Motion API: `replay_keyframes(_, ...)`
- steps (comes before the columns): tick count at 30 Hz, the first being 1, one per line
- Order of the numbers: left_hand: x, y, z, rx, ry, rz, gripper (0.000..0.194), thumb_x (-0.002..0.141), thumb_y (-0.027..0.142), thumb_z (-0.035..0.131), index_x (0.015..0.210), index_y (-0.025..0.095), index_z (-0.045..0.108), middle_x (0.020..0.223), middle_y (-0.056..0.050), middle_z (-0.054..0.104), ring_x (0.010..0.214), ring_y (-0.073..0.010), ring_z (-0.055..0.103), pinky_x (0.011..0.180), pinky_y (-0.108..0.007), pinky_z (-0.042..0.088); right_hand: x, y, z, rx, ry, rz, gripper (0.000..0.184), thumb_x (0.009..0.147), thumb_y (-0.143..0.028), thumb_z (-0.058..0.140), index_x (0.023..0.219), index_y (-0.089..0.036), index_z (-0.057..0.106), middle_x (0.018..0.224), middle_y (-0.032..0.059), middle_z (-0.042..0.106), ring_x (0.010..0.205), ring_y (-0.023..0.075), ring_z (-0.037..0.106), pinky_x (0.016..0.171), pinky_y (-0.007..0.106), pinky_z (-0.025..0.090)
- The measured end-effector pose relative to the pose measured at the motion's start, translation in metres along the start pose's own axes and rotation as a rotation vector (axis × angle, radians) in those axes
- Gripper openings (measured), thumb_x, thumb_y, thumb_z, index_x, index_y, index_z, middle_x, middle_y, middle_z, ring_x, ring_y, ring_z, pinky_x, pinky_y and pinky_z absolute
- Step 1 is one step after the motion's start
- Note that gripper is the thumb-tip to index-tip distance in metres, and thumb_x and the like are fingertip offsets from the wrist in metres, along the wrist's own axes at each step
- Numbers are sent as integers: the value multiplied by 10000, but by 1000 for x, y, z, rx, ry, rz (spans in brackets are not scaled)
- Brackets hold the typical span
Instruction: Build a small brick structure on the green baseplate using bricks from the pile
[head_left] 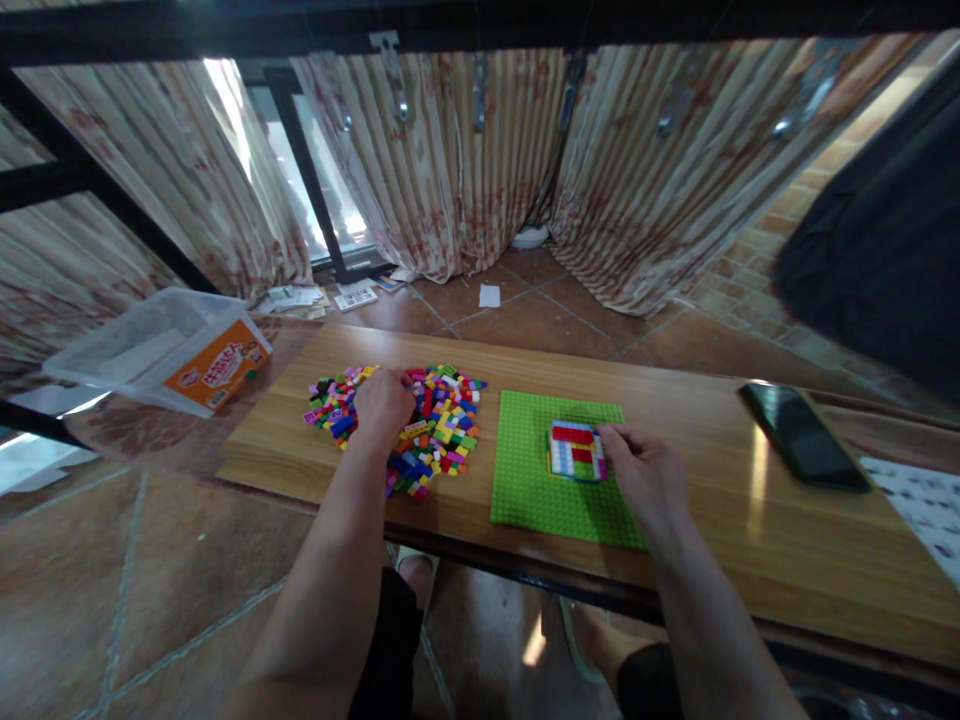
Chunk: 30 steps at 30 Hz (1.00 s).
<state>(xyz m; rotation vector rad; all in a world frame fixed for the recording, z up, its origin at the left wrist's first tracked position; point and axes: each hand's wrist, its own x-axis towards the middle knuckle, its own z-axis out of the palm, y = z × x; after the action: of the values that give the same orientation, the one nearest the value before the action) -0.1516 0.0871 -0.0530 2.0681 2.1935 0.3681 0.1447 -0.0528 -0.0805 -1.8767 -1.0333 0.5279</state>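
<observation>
A loose heap of small toy building bricks (442,425) in many colours lies on the left half of the wooden table. My left hand (385,402) reaches down into the heap, its fingertips hidden behind the back of the hand. On a green studded baseplate (525,490) sits a low, roughly square brick model (576,452) with red, white, light blue and yellow parts. At the model's upper right corner is my right hand (645,470), its thumb and fingers pinched together at the edge. Whatever lies between those fingertips is too small to make out.
A clear plastic tub (157,345) with an orange label stands beyond the table's left end. To the right lie a dark phone (802,437) and a printed sheet (919,505). Patterned curtains (465,170) hang behind the table (697,430); papers lie on the tiled floor.
</observation>
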Motion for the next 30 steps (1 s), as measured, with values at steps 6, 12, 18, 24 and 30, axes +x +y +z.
replay_keyframes(6,3,-2,-7,-294,25,45,177,823,221,565,896,143,705,876,-91,718,844,-216,649,804,-315,502,2,3,1,9,-10,-1,401,792,-507,573,831,-158,766,699,45,725,636,203,641,587,287,443)
replay_keyframes(12,-10,18,-14,-1012,-173,268,215,819,361,598,764,154,620,660,8,602,588,-97,524,582,-213,434,1,-1,1,25,9,6,413,769,-513,576,819,-150,765,705,60,727,636,208,639,588,291,444)
replay_keyframes(18,-35,55,-11,-1321,-547,283,348,807,480,666,909,147,645,708,8,605,511,-64,513,458,-179,371,-2,-8,3,85,76,-34,384,783,-498,596,816,-150,754,690,60,711,636,206,629,601,307,460)
replay_keyframes(24,-53,85,5,-1270,-811,422,302,806,339,697,1023,128,691,733,-14,667,620,-83,569,578,-199,435,-6,-11,5,287,102,-209,263,812,-423,661,908,-189,733,840,51,721,704,178,633,670,319,501)
replay_keyframes(30,-69,106,13,-1290,-942,454,272,810,317,694,1007,130,679,796,-27,680,603,-87,574,563,-211,444,-14,-17,-4,278,-106,-416,206,855,-331,667,1030,-244,733,945,35,701,772,159,624,694,302,503)
